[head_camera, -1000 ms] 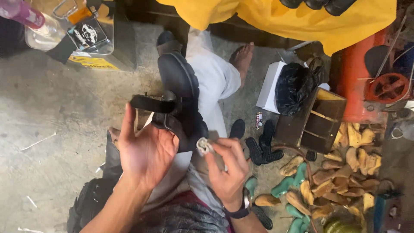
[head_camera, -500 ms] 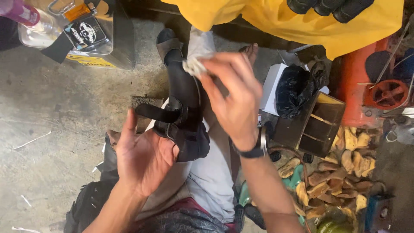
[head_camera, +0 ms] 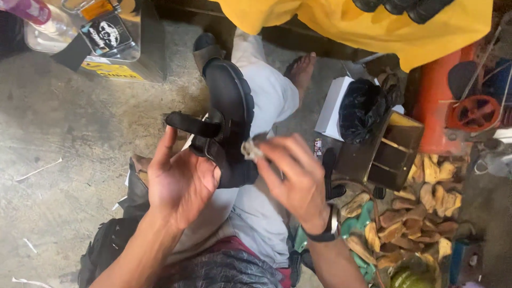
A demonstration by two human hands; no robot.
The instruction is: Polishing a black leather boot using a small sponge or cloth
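A black sandal [head_camera: 230,114] with a thick ridged sole rests over my knee, sole edge up, its straps hanging to the left. My left hand [head_camera: 178,181] holds it from below near the heel, palm up, thumb by the strap [head_camera: 192,126]. In my right hand [head_camera: 296,173] a small crumpled grey-white cloth [head_camera: 252,150] is pinched and pressed against the sandal's side near the heel. A dark watch sits on my right wrist.
A metal tin with bottles [head_camera: 104,45] stands at the top left on the concrete floor [head_camera: 64,138]. Yellow cloth [head_camera: 362,26] hangs above. At right are a white box with a black bag [head_camera: 362,109], a brown wooden box [head_camera: 386,149], an orange machine [head_camera: 453,101], and several wooden and green shoe lasts [head_camera: 421,208].
My right hand swept the cloth from the heel up to the sandal's toe end, then came back down to the heel side. The left hand kept its hold.
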